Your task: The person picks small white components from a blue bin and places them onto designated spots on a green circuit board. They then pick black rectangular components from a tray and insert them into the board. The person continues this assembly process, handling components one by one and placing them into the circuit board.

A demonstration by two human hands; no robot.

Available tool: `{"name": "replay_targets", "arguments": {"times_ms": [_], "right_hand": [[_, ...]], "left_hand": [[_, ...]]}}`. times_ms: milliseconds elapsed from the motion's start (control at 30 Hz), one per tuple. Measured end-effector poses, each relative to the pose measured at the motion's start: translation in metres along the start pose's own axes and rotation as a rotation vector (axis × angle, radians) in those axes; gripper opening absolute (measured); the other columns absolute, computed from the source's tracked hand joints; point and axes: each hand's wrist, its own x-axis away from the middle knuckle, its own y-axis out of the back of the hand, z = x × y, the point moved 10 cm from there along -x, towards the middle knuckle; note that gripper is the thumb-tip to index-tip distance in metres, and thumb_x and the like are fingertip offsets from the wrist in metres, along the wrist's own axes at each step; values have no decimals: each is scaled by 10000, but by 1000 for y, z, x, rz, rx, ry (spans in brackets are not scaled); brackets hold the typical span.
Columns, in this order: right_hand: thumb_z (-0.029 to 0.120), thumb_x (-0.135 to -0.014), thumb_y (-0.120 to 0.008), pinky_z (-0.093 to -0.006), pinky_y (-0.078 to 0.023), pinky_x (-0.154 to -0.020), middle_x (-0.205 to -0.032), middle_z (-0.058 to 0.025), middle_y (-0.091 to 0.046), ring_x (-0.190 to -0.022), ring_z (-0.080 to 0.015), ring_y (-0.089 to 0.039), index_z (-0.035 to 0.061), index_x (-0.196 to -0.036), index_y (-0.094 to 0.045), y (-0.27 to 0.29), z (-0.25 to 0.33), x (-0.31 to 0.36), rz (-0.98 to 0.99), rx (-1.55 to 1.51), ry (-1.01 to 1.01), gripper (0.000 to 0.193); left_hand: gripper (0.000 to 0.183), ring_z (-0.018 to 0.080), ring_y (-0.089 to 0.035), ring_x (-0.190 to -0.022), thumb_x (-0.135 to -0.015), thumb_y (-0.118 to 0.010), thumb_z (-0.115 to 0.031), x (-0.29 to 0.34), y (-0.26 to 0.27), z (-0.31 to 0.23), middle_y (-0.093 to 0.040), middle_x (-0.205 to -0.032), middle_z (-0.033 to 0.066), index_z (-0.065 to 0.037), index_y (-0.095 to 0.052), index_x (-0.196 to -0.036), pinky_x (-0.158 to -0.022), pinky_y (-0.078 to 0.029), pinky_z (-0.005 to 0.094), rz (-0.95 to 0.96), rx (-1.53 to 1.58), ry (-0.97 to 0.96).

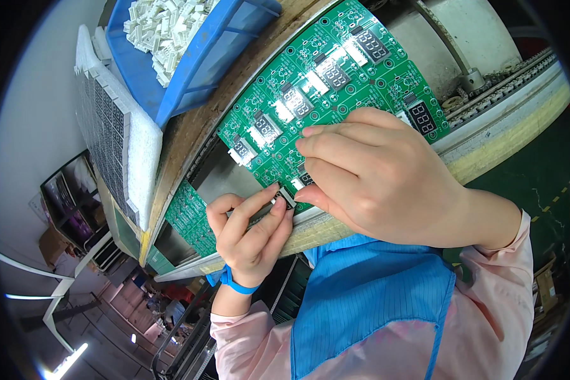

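Observation:
A green circuit board panel lies across the conveyor under my hands. Several seven-segment displays and white connectors stand on it in a slanting row, and another display sits near its right edge. At the panel's near edge, my left hand, wearing a blue wrist strap, pinches a small display module between thumb and fingers. My right hand hovers over the panel, fingers curled toward the thumb beside that module. The back of the right hand hides part of the board; whatever its fingertips hold is hidden.
A blue bin full of white connectors stands at the far left on a wooden ledge. Beside it, white foam carries rows of displays. Another green board lies farther left; a chain rail runs at right.

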Motion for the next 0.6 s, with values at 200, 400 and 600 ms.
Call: {"name": "replay_targets", "arguments": {"times_ms": [200, 400, 600], "right_hand": [[167, -662, -830, -346, -519, -782, -1012, -104, -683, -986, -226, -688, -12, -833, -698, -2, 0, 0, -5, -2, 0, 280], [149, -661, -831, -346, -515, -796, -1009, -98, -683, -981, -225, -692, -3, -827, -700, -1, 0, 0, 8, 3, -4, 260], [146, -701, -825, -353, -508, -810, -1018, -97, -691, -976, -225, -700, 3, -843, -696, 1, -1, 1, 15, 26, 0, 240]], "left_hand": [[212, 263, -502, -877, -647, -855, -20, -5, 2, -3, -744, -1042, 53, -59, -755, -830, -795, -426, 362, 19, -2, 52], [217, 258, -508, -856, -648, -867, -60, -10, 2, -7, -723, -992, 61, -60, -764, -839, -749, -435, 354, 38, -36, -23], [197, 272, -523, -846, -665, -855, -27, -19, 1, -15, -687, -928, 66, -38, -742, -825, -739, -451, 366, 82, 1, -34]]}}
